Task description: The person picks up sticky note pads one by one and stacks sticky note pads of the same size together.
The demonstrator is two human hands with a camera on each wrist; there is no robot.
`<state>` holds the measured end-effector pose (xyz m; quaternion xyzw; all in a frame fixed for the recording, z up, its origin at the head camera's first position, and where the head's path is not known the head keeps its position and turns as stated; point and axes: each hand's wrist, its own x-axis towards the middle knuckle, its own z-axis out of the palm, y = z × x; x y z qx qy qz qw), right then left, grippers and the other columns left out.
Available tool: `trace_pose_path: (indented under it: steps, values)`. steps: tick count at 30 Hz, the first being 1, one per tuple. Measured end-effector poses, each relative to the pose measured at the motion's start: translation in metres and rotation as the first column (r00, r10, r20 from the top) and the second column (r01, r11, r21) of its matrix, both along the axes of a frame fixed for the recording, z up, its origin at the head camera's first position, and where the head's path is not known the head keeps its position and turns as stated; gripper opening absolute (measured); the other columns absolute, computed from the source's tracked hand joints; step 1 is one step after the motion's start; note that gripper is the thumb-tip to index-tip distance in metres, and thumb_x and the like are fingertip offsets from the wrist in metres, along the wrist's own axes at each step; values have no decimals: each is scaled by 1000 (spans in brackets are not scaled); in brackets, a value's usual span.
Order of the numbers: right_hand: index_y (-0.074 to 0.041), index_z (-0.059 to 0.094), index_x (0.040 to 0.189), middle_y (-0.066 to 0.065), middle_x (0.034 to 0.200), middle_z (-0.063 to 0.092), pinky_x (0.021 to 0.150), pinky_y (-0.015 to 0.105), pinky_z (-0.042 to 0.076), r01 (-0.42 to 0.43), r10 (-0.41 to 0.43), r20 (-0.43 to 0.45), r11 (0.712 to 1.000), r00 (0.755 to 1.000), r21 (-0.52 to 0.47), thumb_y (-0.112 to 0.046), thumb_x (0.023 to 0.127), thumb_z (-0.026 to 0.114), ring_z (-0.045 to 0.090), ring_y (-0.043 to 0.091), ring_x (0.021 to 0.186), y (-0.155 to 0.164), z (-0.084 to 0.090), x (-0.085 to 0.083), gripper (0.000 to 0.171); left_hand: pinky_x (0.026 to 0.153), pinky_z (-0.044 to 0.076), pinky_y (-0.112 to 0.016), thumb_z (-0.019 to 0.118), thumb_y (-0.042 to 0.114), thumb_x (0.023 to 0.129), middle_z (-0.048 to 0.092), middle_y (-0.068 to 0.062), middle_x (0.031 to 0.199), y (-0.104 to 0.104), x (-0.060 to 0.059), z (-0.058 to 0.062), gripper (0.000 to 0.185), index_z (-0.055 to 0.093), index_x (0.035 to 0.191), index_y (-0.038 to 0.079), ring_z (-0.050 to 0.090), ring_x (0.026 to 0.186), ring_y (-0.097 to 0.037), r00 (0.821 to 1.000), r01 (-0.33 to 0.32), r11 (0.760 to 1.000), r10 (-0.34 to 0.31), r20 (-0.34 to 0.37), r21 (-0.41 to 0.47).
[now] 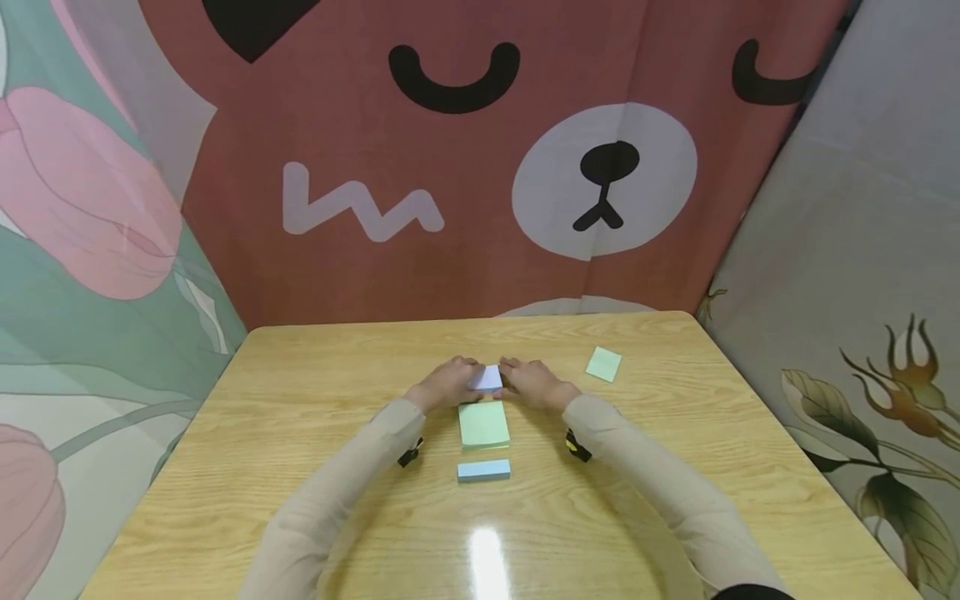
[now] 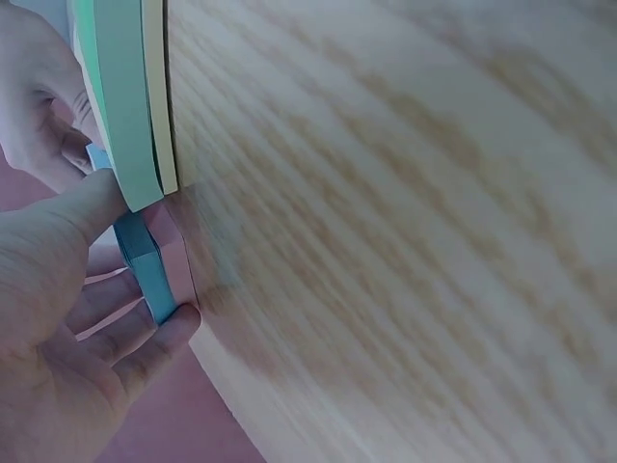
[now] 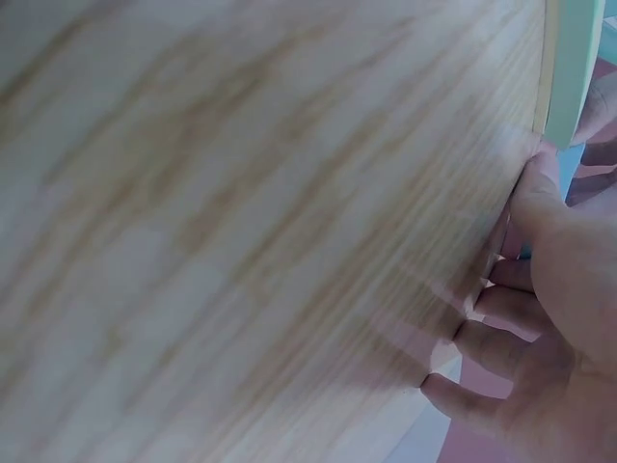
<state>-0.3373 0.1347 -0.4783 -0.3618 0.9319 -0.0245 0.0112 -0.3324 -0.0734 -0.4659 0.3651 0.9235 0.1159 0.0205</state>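
Note:
A small lavender-topped sticky note pad (image 1: 487,378) lies toward the back of the table. From its left side my left hand (image 1: 448,383) grips it, and my right hand (image 1: 534,385) holds the opposite side. In the left wrist view the pad's edge shows blue and pink layers (image 2: 149,272), with the left thumb at the near end and fingertips at the far end. The right wrist view has the right thumb (image 3: 536,198) at the pad's near corner and the other fingertips down by the wood. Just in front sits a larger pad (image 1: 483,423), green over pale yellow.
Closest to me on the wooden table (image 1: 300,433) is a narrow light-blue block of notes (image 1: 483,471). A square pale-green note (image 1: 603,364) lies at the back right. Behind the table's far edge hangs a printed bear curtain (image 1: 480,275), with patterned cloth on both sides.

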Motion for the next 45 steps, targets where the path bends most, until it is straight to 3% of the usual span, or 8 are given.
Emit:
trace_pose_path:
  steps: [8,16,19,22,26,32,39,45]
  values:
    - [2,56,129,27,144,46,91,49,50,1,-1,-4,1000,1000,4,-43,100,56,50,38,128,-1,-1,-1,54,88,51,-37,71,23,94,63,-15,122,-3,-2,-4,42,61,127,0,62,105,-24,1000,-14,1000,13,28,15]
    - [1,56,129,25,145,46,93,50,49,39,-39,18,999,999,18,-43,99,56,48,38,130,-2,-1,0,53,98,47,-39,71,24,94,54,-21,136,-16,-4,-11,62,46,143,-5,55,121,-29,998,-23,999,21,56,46]
    - [1,57,128,26,145,45,94,51,48,43,-43,33,999,999,12,-43,99,56,47,38,131,-2,0,1,52,102,44,-41,72,26,93,50,-21,141,-23,-3,-9,69,42,146,-5,51,126,-30,994,-60,996,54,92,67]
    - [1,57,127,26,146,44,95,49,48,39,-39,32,999,999,13,-44,100,55,47,38,131,-1,0,1,53,99,46,-40,74,26,91,53,-18,139,-28,-2,-8,70,42,146,-4,54,121,-27,991,-87,990,75,114,108]
    - [1,56,131,26,146,44,96,47,48,36,-36,23,999,999,11,-44,99,55,47,38,131,2,2,2,55,92,49,-36,76,25,90,59,-14,129,-32,0,-7,65,48,141,-3,59,109,-21,993,-74,986,59,99,150]
    - [2,54,134,27,146,43,98,52,45,25,-25,38,1000,999,-9,-43,100,55,43,39,134,2,3,3,56,92,49,-36,76,23,90,62,-13,127,-32,4,-7,57,53,137,-1,59,108,-20,995,-69,984,57,77,165]
    - [0,47,144,24,150,39,101,55,41,42,-42,64,999,997,6,-44,101,52,37,38,138,0,2,4,62,92,49,-40,75,24,90,62,-15,127,-32,5,-5,60,51,138,-3,60,109,-24,996,-71,990,64,57,125]
    - [0,48,144,23,150,39,100,55,42,42,-44,52,999,998,24,-45,101,52,39,37,138,-1,0,3,63,97,46,-44,72,37,91,60,-18,128,-36,5,-11,62,54,134,-4,58,115,-30,991,-137,989,136,13,50]
